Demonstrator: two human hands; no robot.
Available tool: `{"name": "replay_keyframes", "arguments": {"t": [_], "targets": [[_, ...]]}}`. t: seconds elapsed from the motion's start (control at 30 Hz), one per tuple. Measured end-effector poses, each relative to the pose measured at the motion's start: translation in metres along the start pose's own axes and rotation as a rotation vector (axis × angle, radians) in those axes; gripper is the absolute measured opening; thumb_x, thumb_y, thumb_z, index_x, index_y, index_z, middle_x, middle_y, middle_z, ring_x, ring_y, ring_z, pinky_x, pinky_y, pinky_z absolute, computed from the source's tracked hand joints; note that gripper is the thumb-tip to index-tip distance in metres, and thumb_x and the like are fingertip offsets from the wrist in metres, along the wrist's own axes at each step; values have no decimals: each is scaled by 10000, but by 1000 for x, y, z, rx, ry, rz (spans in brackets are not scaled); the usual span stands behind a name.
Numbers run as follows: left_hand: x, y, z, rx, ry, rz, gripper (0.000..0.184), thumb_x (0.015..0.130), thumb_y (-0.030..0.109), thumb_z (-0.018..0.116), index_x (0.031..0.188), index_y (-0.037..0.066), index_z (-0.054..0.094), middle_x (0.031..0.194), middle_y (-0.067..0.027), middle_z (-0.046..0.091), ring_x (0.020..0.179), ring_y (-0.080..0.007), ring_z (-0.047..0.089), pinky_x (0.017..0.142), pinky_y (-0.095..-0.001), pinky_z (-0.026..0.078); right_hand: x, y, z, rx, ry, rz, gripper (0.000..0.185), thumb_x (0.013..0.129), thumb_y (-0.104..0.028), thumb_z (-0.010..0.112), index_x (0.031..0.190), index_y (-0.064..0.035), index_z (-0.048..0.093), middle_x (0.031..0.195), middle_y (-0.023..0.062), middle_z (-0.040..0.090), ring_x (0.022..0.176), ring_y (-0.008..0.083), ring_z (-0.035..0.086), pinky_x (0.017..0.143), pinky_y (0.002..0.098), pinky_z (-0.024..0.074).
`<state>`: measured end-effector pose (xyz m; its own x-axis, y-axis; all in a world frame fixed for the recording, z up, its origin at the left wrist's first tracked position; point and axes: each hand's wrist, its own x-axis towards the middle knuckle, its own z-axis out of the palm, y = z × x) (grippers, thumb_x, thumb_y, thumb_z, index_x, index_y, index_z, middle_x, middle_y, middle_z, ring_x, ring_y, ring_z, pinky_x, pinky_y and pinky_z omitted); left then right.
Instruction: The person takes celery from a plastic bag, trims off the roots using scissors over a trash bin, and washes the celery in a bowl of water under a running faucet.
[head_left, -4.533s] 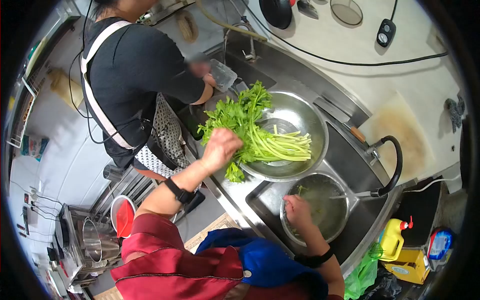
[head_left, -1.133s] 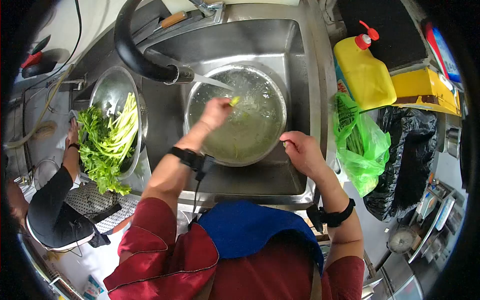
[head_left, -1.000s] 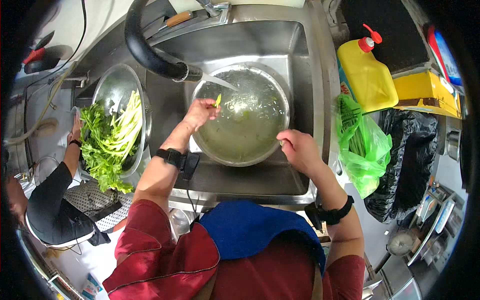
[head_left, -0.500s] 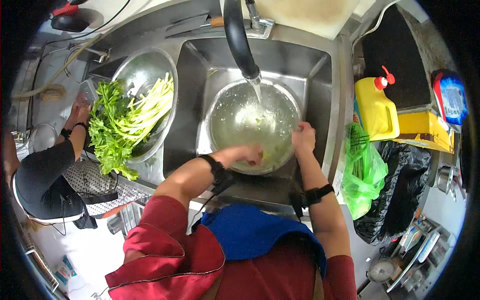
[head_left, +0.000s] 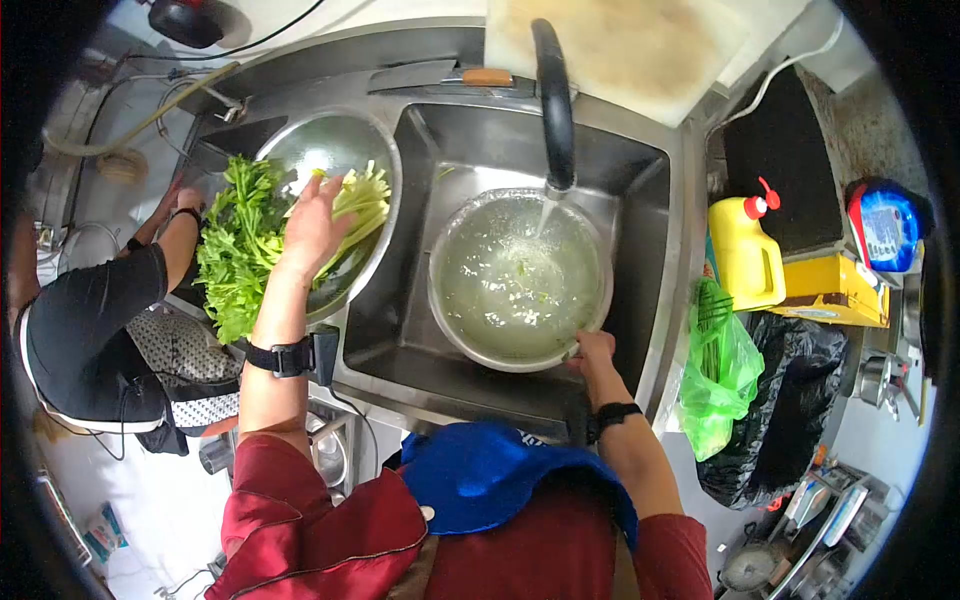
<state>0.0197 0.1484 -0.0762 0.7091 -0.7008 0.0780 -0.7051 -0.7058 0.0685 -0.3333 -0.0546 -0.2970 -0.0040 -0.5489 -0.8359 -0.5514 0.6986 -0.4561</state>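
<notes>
My left hand [head_left: 318, 228] is over the bunch of leafy celery [head_left: 240, 255] in the steel bowl [head_left: 385, 235] on the left. Its fingers are spread against the pale stalks, and a small yellow-green bit shows by the fingertips. In the sink, my right hand [head_left: 595, 350] grips the near right rim of a metal basin [head_left: 470, 350]. Cloudy water [head_left: 480, 280] fills that basin, with a few green scraps floating in it. A stream runs into it from the black faucet [head_left: 556, 120].
A knife [head_left: 485, 77] lies behind the sink [head_left: 390, 335], beside a cutting board [head_left: 610, 40]. To the right are a yellow jug [head_left: 740, 250], a green plastic bag [head_left: 720, 380] and a black-lined bin [head_left: 780, 400]. Another person [head_left: 90, 320] works at the left.
My left hand has left the basin water and moved left onto the celery. My right hand holds the basin rim nearer to me. The whole view has shifted slightly.
</notes>
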Motion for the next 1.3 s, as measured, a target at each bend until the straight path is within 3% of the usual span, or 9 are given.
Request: {"name": "replay_keyframes", "arguments": {"t": [0.17, 0.33, 0.47, 0.53, 0.63, 0.8, 1.03, 1.17, 1.3], "targets": [[-13, 2, 7, 70, -21, -64, 427, 797, 144, 523, 1217, 105, 457, 1248, -182, 437, 927, -345, 573, 800, -404, 468, -49, -25, -31, 133, -160, -228, 140, 726, -23, 535, 845, 47, 558, 639, 120, 577, 392, 178, 527, 303, 286, 430], [-15, 59, -5, -311, 339, 174, 84, 768, 80, 577, 825, 36, 621, 779, -131, 580, 703, -289, 583, 636, -366, 466, -80, -37, -12, 310, -193, -340, 114, 694, 1, 499, 788, 29, 556, 589, 85, 542, 347, 154, 471, 277, 264, 363], [-10, 125, 29, -827, 56, 196, 132, 794, 111, 590, 878, 16, 627, 786, -95, 599, 711, -191, 580, 650, -292, 457, -110, -66, 2, 341, -190, -440, 45, 668, -4, 506, 672, 12, 548, 532, 53, 497, 335, 143, 438, 295, 275, 346], [0, 162, 64, -1481, -383, -83, 161, 858, 117, 540, 945, -5, 600, 792, -43, 598, 722, -96, 552, 649, -230, 454, -108, -74, 3, 262, -157, -513, 32, 658, -5, 513, 634, 6, 531, 513, 44, 479, 332, 138, 425, 295, 280, 339], [17, 210, 69, -1714, -531, -243, 167, 884, 129, 493, 975, 4, 558, 891, -72, 585, 828, -166, 572, 744, -282, 488, -75, -78, -6, 68, 1, -649, 96, 635, -4, 530, 551, -15, 488, 483, 15, 442, 343, 110, 387, 314, 266, 301], [48, 229, 75, -2385, -747, -407, 223, 891, 188, 457, 1051, 58, 540, 1027, -93, 565, 943, -238, 544, 795, -449, 461, -85, -101, -24, -316, 239, -1108, 118, 616, -96, 542, 637, 10, 494, 517, 160, 485, 478, 294, 483, 492, 385, 389], [34, 185, 32, -1389, -571, -65, 363, 882, 202, 479, 1234, 118, 462, 1283, -51, 435, 1170, -187, 386, 877, -445, 389, -107, -150, 11, -646, 203, -1718, 81, 607, -107, 554, 649, -54, 510, 622, 146, 532, 566, 328, 535, 524, 440, 420], [27, 148, 68, -1211, -232, -183, 480, 863, 253, 536, 1304, 144, 380, 1370, -83, 302, 1209, -232, 330, 864, -449, 379, -108, -181, 36, -800, 134, -1699, 86, 612, -113, 551, 680, -60, 544, 697, 140, 569, 620, 334, 553, 551, 428, 441], [8, 148, 53, -1558, -535, -437, 700, 837, 339, 572, 1373, 102, 188, 1402, -131, 227, 1280, -307, 222, 851, -558, 370, -94, -189, 53, -536, 153, -1547, 120, 620, -145, 559, 709, -72, 591, 732, 151, 591, 689, 353, 573, 607, 425, 458]]}}
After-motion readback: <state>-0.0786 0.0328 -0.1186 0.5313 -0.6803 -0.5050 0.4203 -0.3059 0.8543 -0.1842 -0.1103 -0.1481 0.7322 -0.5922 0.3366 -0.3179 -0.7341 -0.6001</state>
